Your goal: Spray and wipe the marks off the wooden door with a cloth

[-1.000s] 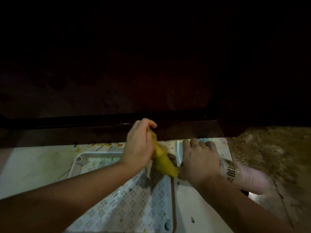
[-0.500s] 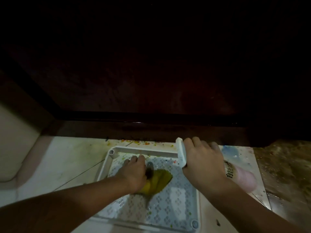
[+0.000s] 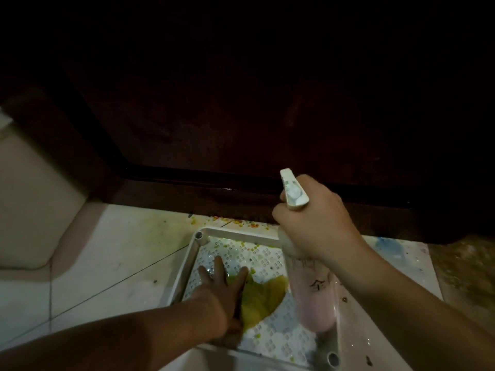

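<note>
Head view looks down at the foot of the dark brown wooden door point(image 3: 241, 124), which fills the far half of the scene and is so dim that I cannot make out the marks on it. The right hand point(image 3: 318, 223) is curled round the neck of a pale pink plastic spray bottle with a white trigger head point(image 3: 313, 295), holding it lifted above the floor with the nozzle turned toward the door's lower panel; that aim suggests spraying is the step in hand. Whether a finger is on the trigger is hidden behind the head.

The left hand point(image 3: 222, 287) lies flat with fingers spread on a crumpled yellow cloth point(image 3: 262, 295), pressing it into a shallow white plastic tray with a patterned perforated base point(image 3: 235, 232). The tray sits on the pale tiled floor point(image 3: 120, 253) just near the door's bottom edge, and probably keeps the damp cloth off the tiles while staying within reach. Keeping a palm on the cloth looks like readiness to lift it for wiping once the panel is wet.

Small orange and green specks point(image 3: 241, 223) lie scattered along the threshold and inside the tray. A beige wall point(image 3: 32, 199) stands at the left.
</note>
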The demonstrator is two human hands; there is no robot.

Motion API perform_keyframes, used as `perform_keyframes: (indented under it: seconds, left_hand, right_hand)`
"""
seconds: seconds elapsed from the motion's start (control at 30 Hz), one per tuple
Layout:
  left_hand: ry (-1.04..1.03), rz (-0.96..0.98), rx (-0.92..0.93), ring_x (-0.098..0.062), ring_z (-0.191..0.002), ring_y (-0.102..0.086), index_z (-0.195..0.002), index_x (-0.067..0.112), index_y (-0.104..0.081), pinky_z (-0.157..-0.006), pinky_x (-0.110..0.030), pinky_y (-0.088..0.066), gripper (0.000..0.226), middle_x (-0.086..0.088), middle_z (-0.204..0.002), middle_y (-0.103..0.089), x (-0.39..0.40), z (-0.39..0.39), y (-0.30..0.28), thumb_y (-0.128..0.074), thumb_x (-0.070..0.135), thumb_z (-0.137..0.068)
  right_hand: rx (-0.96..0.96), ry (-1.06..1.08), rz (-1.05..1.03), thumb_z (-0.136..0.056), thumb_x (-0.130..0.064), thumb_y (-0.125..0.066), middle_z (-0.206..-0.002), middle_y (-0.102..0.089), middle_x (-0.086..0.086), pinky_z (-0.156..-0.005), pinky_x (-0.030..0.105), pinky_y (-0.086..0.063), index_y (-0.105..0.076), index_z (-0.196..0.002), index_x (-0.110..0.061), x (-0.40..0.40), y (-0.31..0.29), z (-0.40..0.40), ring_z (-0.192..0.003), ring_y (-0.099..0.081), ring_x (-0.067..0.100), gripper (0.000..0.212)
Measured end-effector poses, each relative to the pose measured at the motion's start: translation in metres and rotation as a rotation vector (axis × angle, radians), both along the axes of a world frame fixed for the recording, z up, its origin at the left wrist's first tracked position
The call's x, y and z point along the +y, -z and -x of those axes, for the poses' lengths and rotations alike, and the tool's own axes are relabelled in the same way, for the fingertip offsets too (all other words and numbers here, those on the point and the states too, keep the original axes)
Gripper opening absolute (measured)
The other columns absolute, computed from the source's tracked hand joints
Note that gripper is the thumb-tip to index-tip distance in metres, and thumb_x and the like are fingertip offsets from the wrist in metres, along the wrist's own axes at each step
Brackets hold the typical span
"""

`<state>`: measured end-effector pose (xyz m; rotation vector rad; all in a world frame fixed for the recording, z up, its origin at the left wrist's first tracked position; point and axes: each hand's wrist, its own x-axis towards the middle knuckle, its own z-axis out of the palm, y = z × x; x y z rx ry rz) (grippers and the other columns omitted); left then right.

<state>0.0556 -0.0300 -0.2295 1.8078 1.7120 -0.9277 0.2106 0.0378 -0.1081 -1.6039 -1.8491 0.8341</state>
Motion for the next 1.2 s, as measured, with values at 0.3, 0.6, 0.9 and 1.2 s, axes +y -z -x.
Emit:
perform_keyframes:
  seconds: [0.3, 0.6, 0.9, 1.2]
  left_hand:
    - [-0.042, -0.167, 0.083, -0.054, -0.137, -0.011, -0.148, 0.035, 0.022, -0.100, -0.050, -0.037, 0.084, -0.028, -0.155, 0.016, 0.040, -0.017, 0.028, -0.043, 0.052, -0.097]
    - [-0.180, -0.215, 0.084, -0.051, -0.139, -0.012, -0.151, 0.030, 0.013, -0.108, -0.050, -0.027, 0.078, -0.035, -0.153, 0.002, 0.086, -0.034, 0.033, -0.041, 0.048, -0.099]
    - [-0.170, -0.399, -0.171, -0.035, -0.120, -0.044, -0.132, 0.019, -0.031, -0.085, -0.042, -0.045, 0.049, -0.014, -0.132, -0.039, 0.084, -0.010, 0.008, -0.055, 0.028, -0.091]
    - [0.017, -0.345, -0.205, -0.032, -0.109, -0.054, -0.133, 0.026, -0.035, -0.081, -0.040, -0.046, 0.048, -0.010, -0.120, -0.049, 0.069, 0.019, 0.001, -0.054, 0.032, -0.089]
  right_hand:
    - [0.292, 0.214, -0.103, -0.086, -0.019, -0.063, -0.074, -0.057, -0.001, -0.053, 0.021, -0.041, -0.054, -0.082, -0.025, 0.000, 0.035, -0.009, -0.068, -0.054, 0.012, 0.012]
    - [0.367, 0.262, -0.291, -0.087, -0.015, -0.065, -0.088, -0.057, 0.006, -0.076, 0.045, -0.050, -0.055, -0.093, -0.021, 0.018, 0.039, -0.021, -0.083, -0.057, 0.025, 0.013]
    - [0.269, 0.293, -0.233, -0.061, -0.063, -0.065, -0.096, -0.053, -0.010, -0.084, 0.045, -0.050, -0.048, -0.094, -0.034, 0.027, 0.042, -0.022, -0.096, -0.055, 0.018, 0.047]
    - [0.229, 0.259, -0.198, -0.076, -0.049, -0.070, -0.088, -0.058, -0.008, -0.078, 0.045, -0.053, -0.049, -0.092, -0.036, 0.021, 0.048, -0.030, -0.090, -0.059, 0.019, 0.029]
